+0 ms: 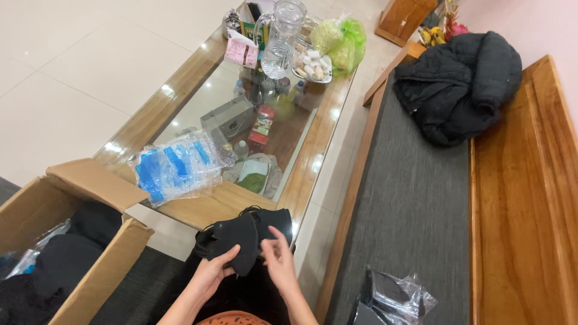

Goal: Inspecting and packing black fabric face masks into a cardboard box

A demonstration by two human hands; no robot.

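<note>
My left hand (212, 274) grips a stack of black face masks (241, 238) from below, held over my lap near the front edge of the glass-topped table (198, 207). To the right, my right hand (278, 257) touches the stack's lower right edge with its fingers spread. Loose ear loops stick out at the stack's left side. A clear plastic pack of blue items (176, 165) lies on the table just beyond the masks.
An open cardboard box (90, 241) with dark contents stands at left. A clear bag with black items (391, 300) lies on the grey bench cushion (409, 198). A black jacket (460, 84) rests on the bench's far end. A glass jug (282, 36), snacks and a green bag crowd the table's far end.
</note>
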